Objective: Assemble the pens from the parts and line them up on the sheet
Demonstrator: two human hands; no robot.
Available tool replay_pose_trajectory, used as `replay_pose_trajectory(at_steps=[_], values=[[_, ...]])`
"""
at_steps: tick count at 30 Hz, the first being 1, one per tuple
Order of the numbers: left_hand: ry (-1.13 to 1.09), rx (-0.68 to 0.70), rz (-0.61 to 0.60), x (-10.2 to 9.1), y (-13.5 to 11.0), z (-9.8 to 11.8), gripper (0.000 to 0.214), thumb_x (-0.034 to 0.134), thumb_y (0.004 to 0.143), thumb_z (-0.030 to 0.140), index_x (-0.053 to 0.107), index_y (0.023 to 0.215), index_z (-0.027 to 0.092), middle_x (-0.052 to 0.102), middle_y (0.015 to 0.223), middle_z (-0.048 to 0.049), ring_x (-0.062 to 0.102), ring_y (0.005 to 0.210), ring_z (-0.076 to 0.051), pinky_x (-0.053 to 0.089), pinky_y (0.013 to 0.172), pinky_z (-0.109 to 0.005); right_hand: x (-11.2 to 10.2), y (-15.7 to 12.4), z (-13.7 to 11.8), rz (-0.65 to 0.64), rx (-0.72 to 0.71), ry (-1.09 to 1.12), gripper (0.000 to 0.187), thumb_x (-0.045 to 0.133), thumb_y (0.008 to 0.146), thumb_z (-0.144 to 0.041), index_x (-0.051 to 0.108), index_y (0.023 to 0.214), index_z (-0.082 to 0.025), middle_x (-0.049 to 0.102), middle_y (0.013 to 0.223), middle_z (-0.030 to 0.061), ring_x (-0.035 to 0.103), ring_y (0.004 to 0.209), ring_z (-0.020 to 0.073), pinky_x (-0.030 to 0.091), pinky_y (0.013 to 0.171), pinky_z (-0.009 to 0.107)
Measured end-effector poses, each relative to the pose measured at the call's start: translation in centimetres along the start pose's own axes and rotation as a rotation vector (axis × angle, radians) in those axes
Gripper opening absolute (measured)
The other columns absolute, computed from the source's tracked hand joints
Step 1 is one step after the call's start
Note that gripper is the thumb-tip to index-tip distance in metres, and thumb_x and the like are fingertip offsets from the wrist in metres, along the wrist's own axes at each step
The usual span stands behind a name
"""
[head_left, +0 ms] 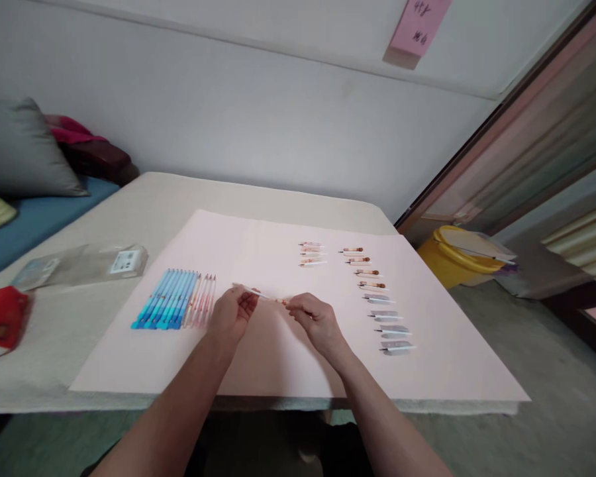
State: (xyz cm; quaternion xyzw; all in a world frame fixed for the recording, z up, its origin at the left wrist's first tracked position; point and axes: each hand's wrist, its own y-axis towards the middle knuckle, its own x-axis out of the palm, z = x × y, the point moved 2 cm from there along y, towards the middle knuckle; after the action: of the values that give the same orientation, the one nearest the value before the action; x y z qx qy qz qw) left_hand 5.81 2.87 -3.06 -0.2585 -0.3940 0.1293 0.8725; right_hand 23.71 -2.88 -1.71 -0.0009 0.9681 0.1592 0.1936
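My left hand point(233, 311) is closed, with its fingertips pinching a thin white pen refill point(265, 296) near its left part. At the other end my right hand point(314, 319) pinches too, by a small orange-patterned piece point(281, 301) that its fingers partly hide. The refill lies nearly level above the pink sheet point(273, 371). Just left of my left hand, clear pinkish pens point(199, 299) lie side by side against a row of blue pens point(165, 298). To the right of my right hand are several white refills point(396, 332) paired with small greyish pieces.
Brown-and-orange patterned pieces with refills point(370, 273) lie at right, and lighter ones point(312, 254) at the back. A clear plastic package point(94, 264) and red packet point(2, 318) rest at left. A yellow bucket point(440, 258) stands beyond the table's right side.
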Motion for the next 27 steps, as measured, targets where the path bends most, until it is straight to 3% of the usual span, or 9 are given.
replay_pose_trajectory(at_steps=[16, 23, 27], values=[[0.285, 0.055, -0.137, 0.2, -1.3, -1.7, 0.009, 0.061, 0.076, 0.021, 0.058, 0.073, 0.013, 0.065, 0.075, -0.0061, 0.060, 0.063, -0.010, 0.046, 0.059, -0.021, 3.1, -1.1, -0.3, 0.048, -0.027, -0.184, 0.027, 0.044, 0.085, -0.014, 0.066, 0.097, -0.023, 0.064, 0.094, 0.0060, 0.062, 0.079, 0.0155, 0.051, 0.072, 0.029], [0.298, 0.033, -0.196, 0.3, -1.5, -2.1, 0.012, 0.063, 0.074, 0.025, 0.058, 0.075, 0.014, 0.066, 0.080, -0.0077, 0.061, 0.070, -0.012, 0.045, 0.063, -0.023, 3.2, -0.9, 0.1, 0.172, 0.206, 0.077, 0.018, 0.050, 0.082, -0.021, 0.067, 0.086, -0.022, 0.066, 0.078, 0.0023, 0.062, 0.063, 0.0137, 0.051, 0.059, 0.027], [0.312, 0.042, -0.203, 0.3, -1.5, -2.1, 0.013, 0.064, 0.074, 0.025, 0.057, 0.076, 0.015, 0.067, 0.081, -0.0079, 0.061, 0.068, -0.012, 0.045, 0.064, -0.024, 3.5, -0.7, 0.3, 0.197, 0.465, 0.430, 0.010, 0.059, 0.074, -0.026, 0.065, 0.078, -0.018, 0.063, 0.063, 0.0002, 0.060, 0.053, 0.0127, 0.048, 0.050, 0.025]])
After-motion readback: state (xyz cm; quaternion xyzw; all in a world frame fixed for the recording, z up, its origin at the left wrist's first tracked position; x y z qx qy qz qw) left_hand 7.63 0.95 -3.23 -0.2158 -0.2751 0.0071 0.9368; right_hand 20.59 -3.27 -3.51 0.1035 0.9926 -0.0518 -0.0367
